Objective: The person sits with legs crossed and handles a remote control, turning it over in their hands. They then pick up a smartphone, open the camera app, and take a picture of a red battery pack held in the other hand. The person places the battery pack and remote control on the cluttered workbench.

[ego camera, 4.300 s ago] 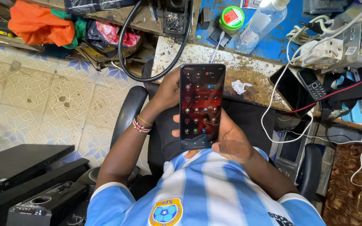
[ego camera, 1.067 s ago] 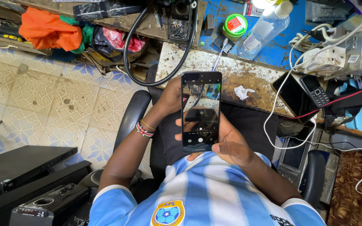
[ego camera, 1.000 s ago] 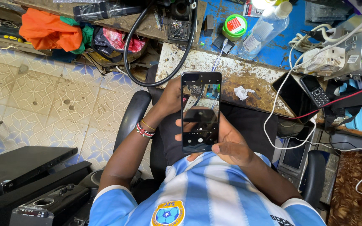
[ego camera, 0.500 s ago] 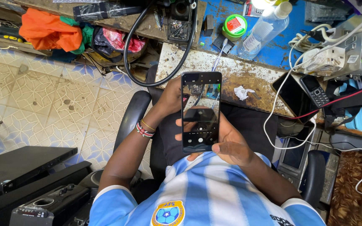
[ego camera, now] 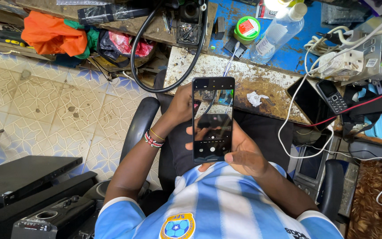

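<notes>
A black smartphone [ego camera: 212, 118] is held upright over my lap, its screen lit with a camera view. My left hand [ego camera: 180, 105] grips its left edge from behind, beaded bracelets on that wrist. My right hand [ego camera: 242, 152] cups the phone's lower right corner, its thumb resting near the bottom edge of the screen. I sit in a black office chair [ego camera: 140, 128] and wear a blue and white striped shirt.
A worn workbench [ego camera: 275, 84] lies ahead with a crumpled paper scrap [ego camera: 255, 98], a clear plastic bottle [ego camera: 277, 33], a green-lidded tub [ego camera: 247, 28], a keypad phone [ego camera: 334, 96], a dark tablet [ego camera: 308, 102] and white cables. A black hose [ego camera: 169, 84] loops left. Black audio boxes [ego camera: 23, 177] stand on the tiled floor.
The screen went from an app grid to a camera view. Both hands and the phone have stayed nearly still over the last second.
</notes>
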